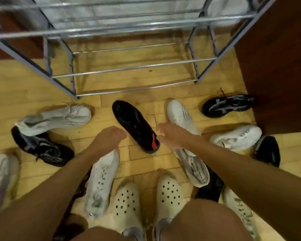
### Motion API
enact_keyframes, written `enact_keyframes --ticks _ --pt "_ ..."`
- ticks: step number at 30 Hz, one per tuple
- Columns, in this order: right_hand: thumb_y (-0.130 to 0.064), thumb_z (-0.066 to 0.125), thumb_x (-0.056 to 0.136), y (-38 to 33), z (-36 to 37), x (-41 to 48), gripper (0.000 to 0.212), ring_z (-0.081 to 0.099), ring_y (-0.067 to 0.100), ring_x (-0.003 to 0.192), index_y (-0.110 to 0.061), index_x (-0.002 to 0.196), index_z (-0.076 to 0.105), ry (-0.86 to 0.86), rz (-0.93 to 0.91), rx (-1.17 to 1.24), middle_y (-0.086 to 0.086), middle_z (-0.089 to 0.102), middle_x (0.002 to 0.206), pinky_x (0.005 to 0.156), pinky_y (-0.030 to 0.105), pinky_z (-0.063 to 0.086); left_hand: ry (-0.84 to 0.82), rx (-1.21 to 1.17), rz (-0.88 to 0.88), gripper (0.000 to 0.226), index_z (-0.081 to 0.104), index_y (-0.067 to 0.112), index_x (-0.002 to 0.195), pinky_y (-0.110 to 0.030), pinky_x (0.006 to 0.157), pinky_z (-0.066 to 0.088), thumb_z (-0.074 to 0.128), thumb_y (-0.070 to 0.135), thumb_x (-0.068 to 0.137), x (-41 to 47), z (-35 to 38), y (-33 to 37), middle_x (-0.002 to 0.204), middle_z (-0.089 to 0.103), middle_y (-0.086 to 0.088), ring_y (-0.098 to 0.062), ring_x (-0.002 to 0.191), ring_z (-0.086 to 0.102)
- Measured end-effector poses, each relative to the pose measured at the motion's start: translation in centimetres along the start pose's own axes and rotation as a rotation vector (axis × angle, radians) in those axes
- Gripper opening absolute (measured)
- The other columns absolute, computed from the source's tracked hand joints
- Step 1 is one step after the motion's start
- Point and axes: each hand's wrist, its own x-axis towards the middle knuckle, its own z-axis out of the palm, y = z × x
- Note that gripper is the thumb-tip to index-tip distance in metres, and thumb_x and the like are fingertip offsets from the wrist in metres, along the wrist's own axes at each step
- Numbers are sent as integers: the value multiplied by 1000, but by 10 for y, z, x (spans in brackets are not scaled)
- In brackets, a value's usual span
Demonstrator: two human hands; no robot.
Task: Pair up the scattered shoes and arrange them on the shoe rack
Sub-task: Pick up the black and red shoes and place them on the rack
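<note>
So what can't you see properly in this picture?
All from the head view:
Shoe rack: its upper bars are blurred.
Grey shoe: cut off by the left edge.
Dark shoe: mostly hidden under the right forearm.
Right hand: blur hides whether its fingers touch the black-and-red shoe.

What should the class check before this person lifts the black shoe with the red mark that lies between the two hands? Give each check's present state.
1. Left hand holds no shoe: ok.
2. Right hand has a grip on the black shoe: cannot tell; its fingers are by the red-marked end.
3. Shoe rack has no shoes on its visible rails: ok.
4. Black shoe is not pinned under another shoe: ok.
5. Its mate is found: cannot tell; a dark shoe lies at the far right, partly hidden.
</note>
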Motion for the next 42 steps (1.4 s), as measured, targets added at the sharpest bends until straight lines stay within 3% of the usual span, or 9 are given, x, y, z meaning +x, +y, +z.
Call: enact_keyframes --ticks 4,8,9,13,21,27,32,38,42 --pt "-20 36 100 21 31 54 36 55 30 113 -3 126 54 10 -10 -47 13 57 122 89 34 46 12 153 40 21 64 15 107 -18 61 39 56 25 90 54 10 -38 105 61 -1 -5 77 55" --pt "-24 39 99 32 50 86 24 57 27 95 -11 100 59 78 -18 -25 7 61 100 77 33 44 37 317 138 21 65 14 101 -28 83 44 51 26 91 71 23 -46 109 64 -3 -19 98 58" --pt "-25 41 98 35 55 90 23 57 25 93 -11 105 58 105 -18 13 8 62 102 76 32 44 63 304 159 24 66 12 103 -31 86 45 51 27 91 70 27 -50 109 65 -4 -21 100 59" --pt "-31 58 91 35 78 84 53 60 29 105 -4 134 39 82 126 287 12 57 125 75 33 48 32 245 110 28 64 12 108 -28 82 44 54 30 89 51 45 -62 108 61 -2 -21 104 58" --pt "-8 72 78 6 108 68 34 65 29 101 -3 110 61 -58 251 694 13 65 112 77 39 60 -8 254 122 26 64 10 108 -23 83 39 55 27 89 18 35 -88 108 59 -1 -13 98 50" --pt "-9 79 76 -13 49 28 40 70 32 91 3 111 64 -1 169 315 16 68 105 64 34 62 78 215 147 27 65 16 105 -26 87 44 56 33 87 -26 -6 -100 118 60 -1 -18 108 55" --pt "-20 77 77 -69 4 -28 28 73 32 84 -5 101 71 128 -34 -54 16 74 96 76 41 61 184 72 151 23 67 12 106 -24 83 43 56 24 90 -71 -45 -107 114 62 -3 -17 104 57" --pt "-30 78 75 -171 -38 -103 41 74 29 83 -8 109 70 100 -242 -288 15 75 99 79 40 60 269 -144 176 19 67 14 90 -29 82 43 57 29 87 -144 -90 -138 98 61 -1 -22 95 59" --pt "-16 78 78 -241 -24 -122 38 69 37 97 -4 113 68 65 -328 -265 19 71 109 82 50 58 346 -296 93 14 64 16 95 -33 88 45 57 27 88 -188 -107 -191 98 61 -2 -25 100 60"
